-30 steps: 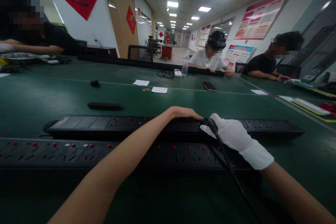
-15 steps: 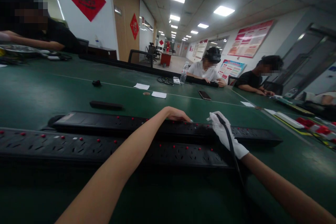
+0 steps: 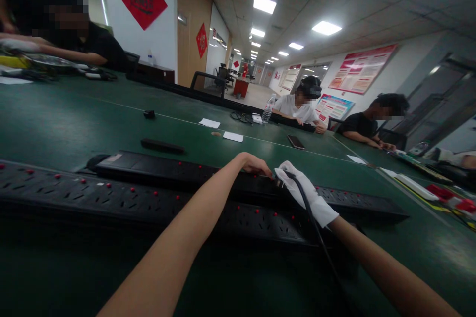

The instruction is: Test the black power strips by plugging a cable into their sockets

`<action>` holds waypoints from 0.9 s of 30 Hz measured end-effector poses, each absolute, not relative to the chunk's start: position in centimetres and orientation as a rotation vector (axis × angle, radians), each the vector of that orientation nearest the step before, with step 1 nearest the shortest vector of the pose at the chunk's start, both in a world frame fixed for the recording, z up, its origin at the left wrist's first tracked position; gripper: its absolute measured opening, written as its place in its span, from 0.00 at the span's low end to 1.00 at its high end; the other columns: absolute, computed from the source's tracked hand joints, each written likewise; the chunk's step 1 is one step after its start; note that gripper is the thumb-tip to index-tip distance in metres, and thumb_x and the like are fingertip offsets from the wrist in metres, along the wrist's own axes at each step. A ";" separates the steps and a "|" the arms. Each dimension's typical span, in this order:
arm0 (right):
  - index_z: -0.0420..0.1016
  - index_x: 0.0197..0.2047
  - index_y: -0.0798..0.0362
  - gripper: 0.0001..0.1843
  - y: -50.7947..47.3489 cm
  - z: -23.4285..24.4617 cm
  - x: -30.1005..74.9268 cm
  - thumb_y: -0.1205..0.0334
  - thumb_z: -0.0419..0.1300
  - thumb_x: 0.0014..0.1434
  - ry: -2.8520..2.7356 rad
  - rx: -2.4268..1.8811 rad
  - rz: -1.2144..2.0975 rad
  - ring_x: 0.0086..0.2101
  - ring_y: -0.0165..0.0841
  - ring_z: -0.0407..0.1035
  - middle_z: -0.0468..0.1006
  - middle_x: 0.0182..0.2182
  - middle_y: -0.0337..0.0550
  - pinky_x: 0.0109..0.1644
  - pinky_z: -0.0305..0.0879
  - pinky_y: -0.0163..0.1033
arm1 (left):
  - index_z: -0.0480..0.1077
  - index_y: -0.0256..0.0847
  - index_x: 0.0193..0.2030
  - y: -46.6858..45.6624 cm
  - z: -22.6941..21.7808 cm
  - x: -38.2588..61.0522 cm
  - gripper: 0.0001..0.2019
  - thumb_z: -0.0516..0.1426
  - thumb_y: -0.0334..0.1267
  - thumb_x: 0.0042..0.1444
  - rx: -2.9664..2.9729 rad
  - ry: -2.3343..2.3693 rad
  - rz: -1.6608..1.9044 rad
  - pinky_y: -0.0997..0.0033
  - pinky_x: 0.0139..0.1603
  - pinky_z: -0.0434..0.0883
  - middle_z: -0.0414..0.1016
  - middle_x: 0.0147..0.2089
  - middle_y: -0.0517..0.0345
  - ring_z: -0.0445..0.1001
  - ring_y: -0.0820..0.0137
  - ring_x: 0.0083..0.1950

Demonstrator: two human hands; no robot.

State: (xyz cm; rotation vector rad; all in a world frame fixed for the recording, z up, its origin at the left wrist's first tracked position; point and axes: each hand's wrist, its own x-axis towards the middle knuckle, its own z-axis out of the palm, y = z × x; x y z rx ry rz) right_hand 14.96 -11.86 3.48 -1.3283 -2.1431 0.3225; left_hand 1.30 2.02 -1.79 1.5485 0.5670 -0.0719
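Observation:
Two long black power strips with rows of red dots lie in front of me, a far power strip and a near power strip. Across the far one reaches my bare left hand, its fingers closed and curled down against that strip; their undersides are hidden. My right hand, in a white glove, is closed on a plug with its prongs toward the far strip's sockets. Whether the prongs touch a socket, I cannot tell. From the glove a black cord runs down toward me.
A dark bar and a small black object lie beyond the strips on the green table. Farther off are white papers, a phone and a bottle. Several people sit around the table.
My right hand has moved left with the plug, close beside my left fingertips. My left hand stays on the far strip. The whole view has shifted slightly.

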 end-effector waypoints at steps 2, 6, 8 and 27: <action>0.56 0.25 0.50 0.20 -11.2 3.1 15.1 0.44 0.42 0.57 -2.151 -1.350 0.272 0.25 0.28 0.60 0.65 0.24 0.39 0.30 0.60 0.35 | 0.71 0.37 0.29 2.3 -2.0 0.9 0.11 0.60 0.41 0.40 1.533 0.566 -0.084 0.65 0.36 0.71 0.76 0.27 0.57 0.74 0.67 0.30; 0.60 0.25 0.50 0.19 -11.2 2.5 15.7 0.43 0.46 0.54 -2.187 -1.407 0.127 0.24 0.29 0.61 0.66 0.21 0.37 0.28 0.55 0.35 | 0.72 0.38 0.30 2.5 -2.2 0.6 0.12 0.60 0.42 0.40 1.506 0.552 -0.109 0.62 0.36 0.71 0.76 0.28 0.56 0.74 0.65 0.31; 0.64 0.28 0.49 0.18 -11.5 2.2 16.0 0.44 0.49 0.53 -2.231 -1.422 0.045 0.24 0.29 0.62 0.68 0.21 0.37 0.28 0.53 0.34 | 0.72 0.38 0.32 2.5 -2.2 0.6 0.13 0.61 0.42 0.39 1.497 0.535 -0.113 0.62 0.37 0.71 0.76 0.29 0.56 0.75 0.65 0.33; 0.62 0.31 0.50 0.21 -11.2 1.3 17.5 0.41 0.43 0.56 -2.483 -1.518 -0.633 0.20 0.29 0.64 0.68 0.18 0.36 0.23 0.43 0.32 | 0.72 0.41 0.40 2.6 -1.9 0.7 0.21 0.64 0.45 0.37 1.506 0.463 -0.161 0.60 0.43 0.69 0.77 0.36 0.57 0.74 0.64 0.38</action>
